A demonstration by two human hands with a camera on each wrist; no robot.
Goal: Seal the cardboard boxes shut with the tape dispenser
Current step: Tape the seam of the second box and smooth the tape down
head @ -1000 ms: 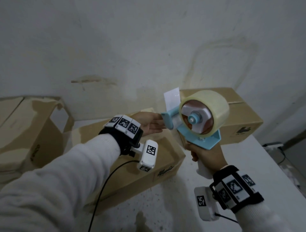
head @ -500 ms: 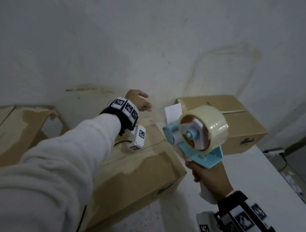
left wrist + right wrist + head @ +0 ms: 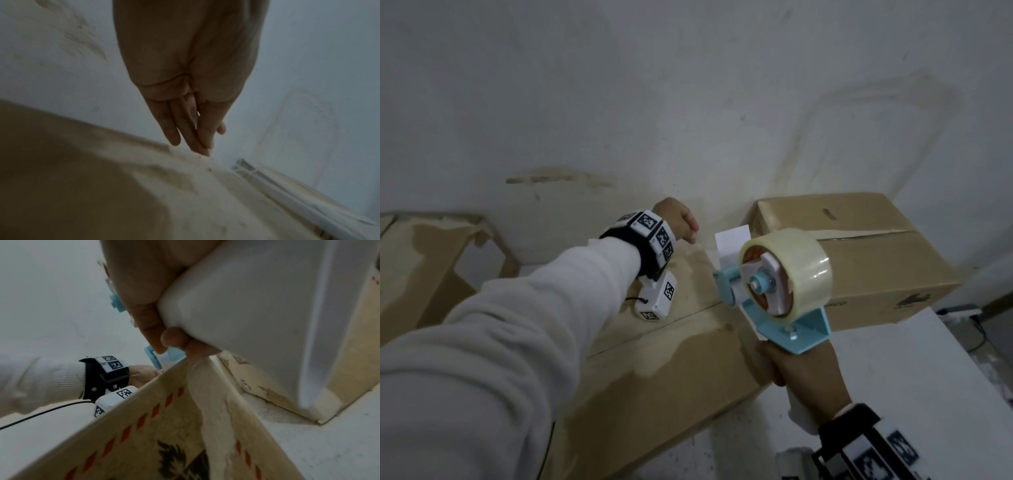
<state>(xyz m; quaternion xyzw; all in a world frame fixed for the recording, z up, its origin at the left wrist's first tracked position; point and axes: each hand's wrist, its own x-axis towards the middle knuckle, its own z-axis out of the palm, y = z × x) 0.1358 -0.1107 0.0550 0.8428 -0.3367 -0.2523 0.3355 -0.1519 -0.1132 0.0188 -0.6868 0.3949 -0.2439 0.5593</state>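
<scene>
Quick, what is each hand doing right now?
Left hand: open, fingers straight, fingertips at the box's far edge.
Right hand: closed around the tape dispenser's handle.

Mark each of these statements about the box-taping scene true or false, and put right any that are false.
1. The right hand grips the handle of the tape dispenser. True.
2. The left hand holds a loose strip of tape. False: it holds nothing; its fingers are straight, reaching to the far edge of the near box.
3. The tape roll on the dispenser is brown. False: it is pale and see-through.
4. A second cardboard box stands behind the dispenser, by the wall. True.
5. The dispenser lies flat on the table. False: it is held up in the air, over the near box.
</scene>
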